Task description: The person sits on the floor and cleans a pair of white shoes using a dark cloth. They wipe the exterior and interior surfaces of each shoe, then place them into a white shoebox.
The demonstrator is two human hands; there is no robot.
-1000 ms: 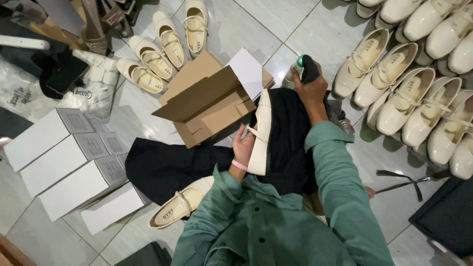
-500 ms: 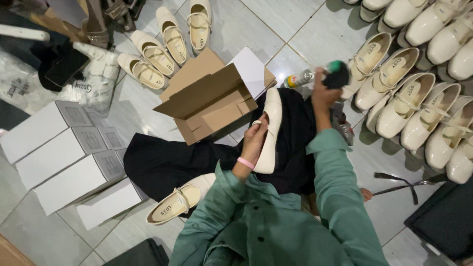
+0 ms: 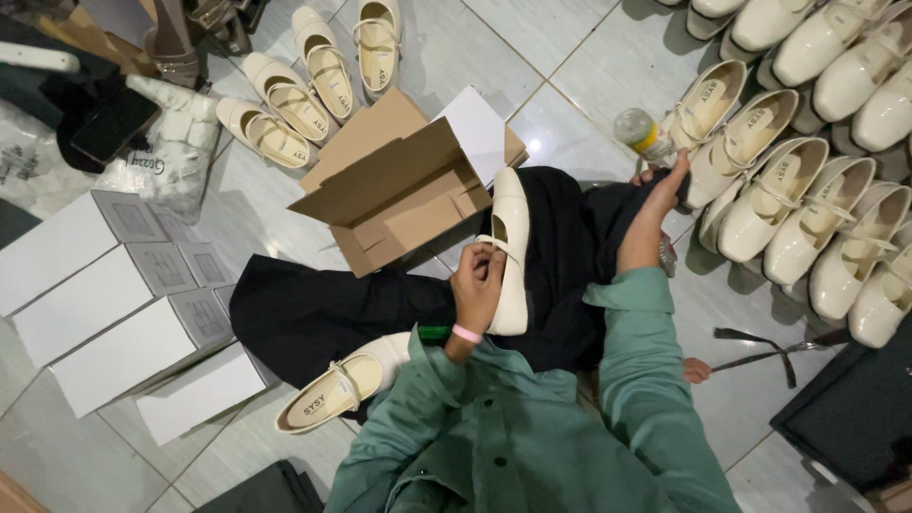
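The left hand [image 3: 478, 285] grips a cream-coloured glossy flat shoe with a thin strap [image 3: 511, 249], its fingers curled shut around the shoe's edge near the strap; the shoe is held on its side over the black cloth-covered lap [image 3: 323, 313], toe pointing to 12 o'clock. The right hand [image 3: 662, 190] is stretched toward 1 o'clock, where a small clear bottle with a yellow label [image 3: 640, 133] lies tilted on the grey tiled floor [image 3: 570, 57]; the fingers are bent beside a fold of black cloth just below the bottle, and whether they close on the cloth or on the bottle cannot be told. An open brown cardboard shoebox [image 3: 394, 195] lies at 11 o'clock of the held shoe, touching the lap cloth. A matching cream shoe [image 3: 342, 389] rests at 7 o'clock of the left hand, sole down. White closed boxes [image 3: 104, 304] stand in a row at 9 o'clock; rows of cream shoes [image 3: 807, 209] fill the floor at 2 to 3 o'clock. To handle the shoe well, in my judgement: keep the grip at the strap and sidewall so the glossy upper is not smudged, hold the shoe steady above the lap while the other hand is extended, and keep the bottle clear of the neighbouring shoes.
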